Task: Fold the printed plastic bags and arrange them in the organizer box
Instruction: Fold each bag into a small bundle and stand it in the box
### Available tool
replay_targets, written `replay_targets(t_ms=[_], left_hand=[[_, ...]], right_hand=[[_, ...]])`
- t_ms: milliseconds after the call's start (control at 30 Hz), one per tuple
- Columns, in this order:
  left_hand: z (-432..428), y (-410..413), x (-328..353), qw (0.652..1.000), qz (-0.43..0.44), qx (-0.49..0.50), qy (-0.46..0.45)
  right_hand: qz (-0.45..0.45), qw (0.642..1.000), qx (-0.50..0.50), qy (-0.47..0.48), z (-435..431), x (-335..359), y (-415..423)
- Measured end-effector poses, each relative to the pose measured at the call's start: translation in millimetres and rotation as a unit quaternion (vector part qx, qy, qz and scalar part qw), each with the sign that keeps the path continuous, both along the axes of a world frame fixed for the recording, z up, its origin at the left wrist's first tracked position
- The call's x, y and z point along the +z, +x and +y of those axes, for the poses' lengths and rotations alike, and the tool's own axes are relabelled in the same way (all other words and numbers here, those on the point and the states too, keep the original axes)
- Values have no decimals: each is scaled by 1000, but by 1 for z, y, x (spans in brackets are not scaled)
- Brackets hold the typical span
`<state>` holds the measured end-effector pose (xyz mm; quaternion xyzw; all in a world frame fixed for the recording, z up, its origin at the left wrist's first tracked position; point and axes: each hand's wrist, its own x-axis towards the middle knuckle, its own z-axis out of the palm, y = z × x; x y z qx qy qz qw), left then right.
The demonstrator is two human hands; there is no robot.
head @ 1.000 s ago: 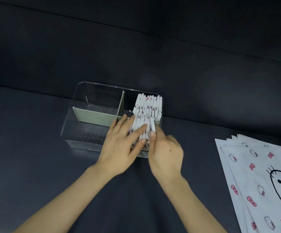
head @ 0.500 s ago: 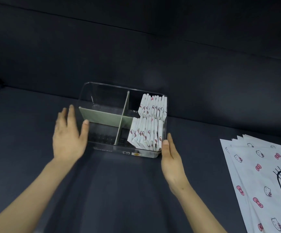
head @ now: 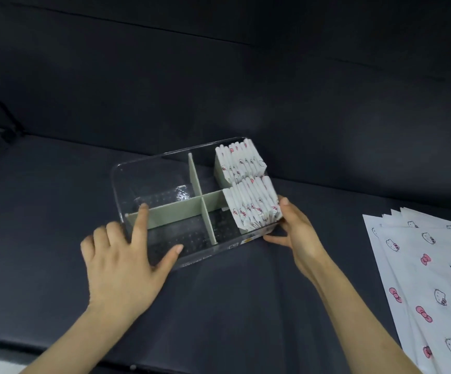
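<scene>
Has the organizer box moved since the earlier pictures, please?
Yes; the organizer box has turned counterclockwise, left end nearer, judged against the flat bags.

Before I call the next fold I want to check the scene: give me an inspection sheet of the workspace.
Surface: dark cushioned seat under everything.
Job's things: clear organizer box with grey-green dividers; folded bags stand on edge in both right compartments, the left two hold none; flat bags stacked at right, unfolded.
Clutter: nothing seen.
Hands: left hand holds the box's near left corner, index finger over the wall; right hand grips its near right corner.
Cables: nothing seen; thin dark struts far left, kind unclear.
Surroundings: dark backrest behind.
</scene>
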<state>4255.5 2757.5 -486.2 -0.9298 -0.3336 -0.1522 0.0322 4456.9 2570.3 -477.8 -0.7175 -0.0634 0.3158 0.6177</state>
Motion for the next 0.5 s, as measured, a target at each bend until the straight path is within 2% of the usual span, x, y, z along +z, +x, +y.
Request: replay_targets(t_ms=[100, 267, 333, 400, 500], left_hand=[[10, -2, -5, 1000, 21, 8, 12], [20, -31, -3, 996, 49, 56, -53], [22, -42, -6, 996, 48, 70, -34], [25, -48, -10, 997, 33, 72, 24], [27, -48, -7, 996, 6, 48, 70]], right_hand=[[-15, 999, 33, -12, 10, 7, -3], [1, 998, 67, 0, 41, 10, -9], [27, 997, 70, 19, 56, 11, -11], [44, 996, 73, 38, 67, 11, -14], [29, 998, 47, 35, 69, 9, -19]])
